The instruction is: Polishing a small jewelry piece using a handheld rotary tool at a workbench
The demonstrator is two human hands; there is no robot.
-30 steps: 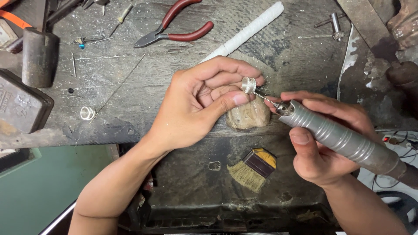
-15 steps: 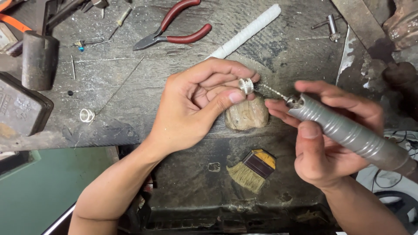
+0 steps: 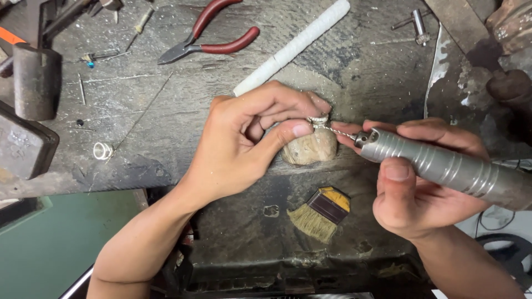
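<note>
- Left hand (image 3: 249, 141): curled over the front edge of the workbench (image 3: 166, 144), thumb and fingers pinched shut on a small silver ring (image 3: 318, 120). The ring sits at the fingertips, directly above a rounded wooden peg (image 3: 310, 148) that juts from the bench edge.
- Right hand (image 3: 421, 188): wrapped closed around a grey ribbed rotary handpiece (image 3: 443, 166), thumb laid across the barrel, forefingers extended behind the chuck.
- Handpiece bit (image 3: 341, 133): a thin twisted shaft running from the chuck leftward to the ring; its tip meets the ring, though the exact contact point is too small to resolve.
- Below the peg: a small brush (image 3: 321, 213) with pale bristles and a dark ferrule lies in the lower tray.
- Bench surface, upper region: red-handled pliers (image 3: 213, 39) lie beside a white wrapped stick (image 3: 293, 47), which lies diagonally with its lower end near the left hand's knuckles.
- Bench surface, left: a second silver ring (image 3: 102, 150) rests well apart from the hands; a dark hammer head (image 3: 34, 80) and a dark steel block (image 3: 22, 147) lie near the left margin.
- Upper right: a small metal chuck key (image 3: 415, 23) lies on the bench.
</note>
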